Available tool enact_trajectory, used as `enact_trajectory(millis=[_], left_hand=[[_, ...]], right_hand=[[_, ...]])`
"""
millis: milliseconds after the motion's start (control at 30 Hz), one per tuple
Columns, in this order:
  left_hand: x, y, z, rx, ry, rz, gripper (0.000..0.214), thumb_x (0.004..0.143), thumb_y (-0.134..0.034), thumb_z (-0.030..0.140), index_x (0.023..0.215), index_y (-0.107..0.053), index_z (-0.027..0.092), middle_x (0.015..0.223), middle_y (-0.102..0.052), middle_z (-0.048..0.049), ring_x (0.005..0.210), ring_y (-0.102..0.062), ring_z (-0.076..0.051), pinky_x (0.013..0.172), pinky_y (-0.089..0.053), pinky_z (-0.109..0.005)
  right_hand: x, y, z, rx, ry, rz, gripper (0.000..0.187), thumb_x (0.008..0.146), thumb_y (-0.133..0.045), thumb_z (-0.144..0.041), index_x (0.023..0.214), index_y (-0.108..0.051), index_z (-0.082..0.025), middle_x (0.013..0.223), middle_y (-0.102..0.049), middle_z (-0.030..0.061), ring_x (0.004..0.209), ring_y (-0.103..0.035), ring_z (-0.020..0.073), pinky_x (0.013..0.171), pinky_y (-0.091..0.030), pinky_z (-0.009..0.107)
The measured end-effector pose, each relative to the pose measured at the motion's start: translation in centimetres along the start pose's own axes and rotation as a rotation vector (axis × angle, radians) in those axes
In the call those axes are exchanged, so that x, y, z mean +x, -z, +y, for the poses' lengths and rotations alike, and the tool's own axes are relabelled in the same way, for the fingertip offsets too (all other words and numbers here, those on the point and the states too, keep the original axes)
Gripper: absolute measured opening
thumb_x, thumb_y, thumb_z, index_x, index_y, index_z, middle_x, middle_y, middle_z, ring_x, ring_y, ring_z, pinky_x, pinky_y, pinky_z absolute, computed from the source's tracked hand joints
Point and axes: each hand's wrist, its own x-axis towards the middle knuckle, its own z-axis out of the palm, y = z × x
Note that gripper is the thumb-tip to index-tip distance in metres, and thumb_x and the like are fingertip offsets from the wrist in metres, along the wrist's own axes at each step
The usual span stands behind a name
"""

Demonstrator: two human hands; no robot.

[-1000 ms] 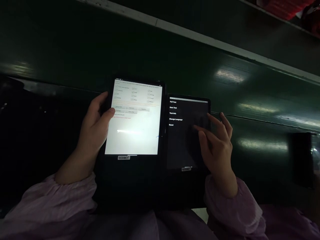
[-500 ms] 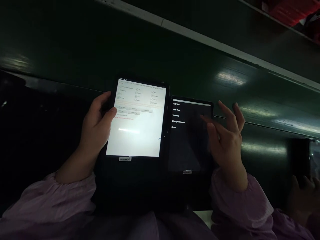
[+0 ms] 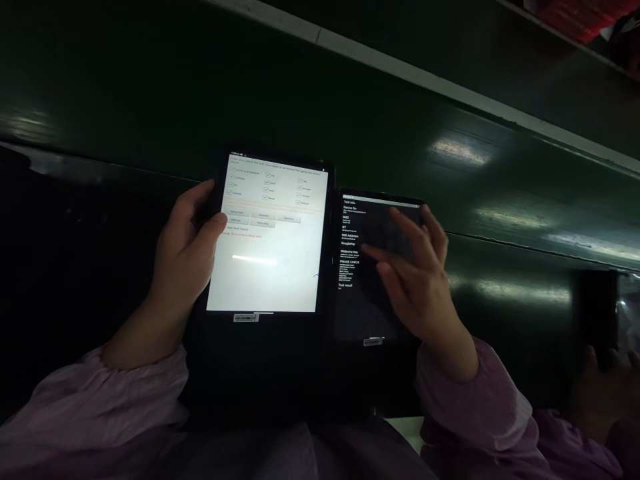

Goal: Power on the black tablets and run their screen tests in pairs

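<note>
My left hand [image 3: 187, 250] grips the left edge of a tablet [image 3: 270, 267] with a bright white screen of checkboxes and grey buttons; its thumb lies on the front and the other fingers go behind. Directly to the right is a second tablet [image 3: 365, 307] with a dark screen listing test info in white text. Over that screen my right hand [image 3: 420, 273] is open, fingers spread, the index fingertip at or just above the glass near the listed lines. Each tablet has a small barcode label at its lower edge.
A dark green bench surface [image 3: 150, 87] with a pale strip [image 3: 390, 67] runs behind the tablets. Red items [image 3: 575, 17] are at the top right. Another person's hand [image 3: 605, 387] shows dimly at the right, beneath a shiny clear-wrapped object [image 3: 629, 313].
The dark tablet's screen has switched from a short menu to a test info page. My right hand has moved left, further over that screen. My left hand keeps its grip.
</note>
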Motion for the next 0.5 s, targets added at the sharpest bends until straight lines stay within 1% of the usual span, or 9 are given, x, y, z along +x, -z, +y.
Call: enact_trajectory(millis=[67,133,200,267,333,367,433,500], left_hand=[[-0.1,0.0,0.2,-0.003,0.009,0.002,0.062,0.081,-0.067,0.024,0.143,-0.067,0.02,0.15,-0.071,-0.0098,0.142,-0.065,-0.034,0.121,-0.053,-0.059],[-0.1,0.0,0.4,-0.007,0.021,0.0,0.062,0.082,-0.067,0.023,0.143,-0.066,0.019,0.151,-0.07,-0.011,0.143,-0.064,-0.035,0.122,-0.051,-0.06],[-0.1,0.1,0.4,-0.003,0.019,-0.017,0.062,0.082,-0.067,0.022,0.144,-0.066,0.02,0.152,-0.069,-0.0106,0.146,-0.062,-0.036,0.125,-0.049,-0.06],[-0.1,0.2,0.2,-0.001,0.015,-0.025,0.062,0.083,-0.067,0.022,0.145,-0.065,0.021,0.153,-0.068,-0.0103,0.147,-0.06,-0.036,0.126,-0.048,-0.061],[-0.1,0.2,0.1,0.001,0.012,-0.026,0.061,0.085,-0.067,0.023,0.145,-0.064,0.021,0.154,-0.067,-0.011,0.147,-0.06,-0.037,0.125,-0.047,-0.063],[-0.1,0.2,0.0,0.002,0.009,-0.028,0.06,0.085,-0.067,0.023,0.145,-0.064,0.021,0.154,-0.067,-0.0113,0.147,-0.06,-0.038,0.125,-0.047,-0.063],[-0.1,0.2,0.1,0.001,0.006,-0.032,0.059,0.086,-0.067,0.024,0.145,-0.064,0.021,0.153,-0.068,-0.011,0.147,-0.06,-0.037,0.125,-0.048,-0.063],[-0.2,0.1,0.2,-0.001,0.007,-0.015,0.059,0.085,-0.067,0.023,0.144,-0.065,0.02,0.152,-0.069,-0.0107,0.147,-0.06,-0.036,0.125,-0.048,-0.061]], right_hand=[[0.2,-0.2,-0.9,0.049,0.059,-0.125,0.033,0.112,-0.052,-0.032,0.13,-0.079,-0.031,0.172,-0.049,0.0042,0.169,-0.025,0.0398,0.131,-0.037,0.071],[0.3,-0.5,-1.4,0.09,0.098,-0.229,0.033,0.111,-0.053,-0.034,0.132,-0.079,-0.033,0.173,-0.048,0.0019,0.17,-0.021,0.0394,0.131,-0.036,0.072],[0.4,-0.5,-1.4,0.11,0.107,-0.263,0.033,0.112,-0.052,-0.034,0.131,-0.08,-0.033,0.173,-0.05,0.0011,0.171,-0.018,0.0396,0.131,-0.036,0.073],[0.5,-0.2,-0.8,0.098,0.097,-0.208,0.033,0.111,-0.052,-0.031,0.12,-0.084,-0.03,0.168,-0.055,0.0018,0.17,-0.022,0.0399,0.132,-0.036,0.071],[0.5,0.4,0.0,0.072,0.072,-0.097,0.033,0.111,-0.054,-0.029,0.106,-0.086,-0.028,0.159,-0.064,0.0028,0.167,-0.031,0.0395,0.132,-0.038,0.068],[0.4,0.8,0.4,0.059,0.05,-0.042,0.033,0.111,-0.054,-0.028,0.103,-0.086,-0.027,0.155,-0.067,0.003,0.165,-0.035,0.039,0.131,-0.04,0.067],[0.4,1.3,1.2,0.039,-0.004,0.039,0.034,0.111,-0.052,-0.027,0.106,-0.086,-0.029,0.149,-0.07,0.0029,0.162,-0.04,0.0385,0.129,-0.042,0.066],[0.3,1.4,1.8,0.025,-0.044,0.074,0.035,0.112,-0.049,-0.029,0.114,-0.085,-0.031,0.151,-0.068,0.0029,0.161,-0.041,0.0394,0.128,-0.042,0.068]])
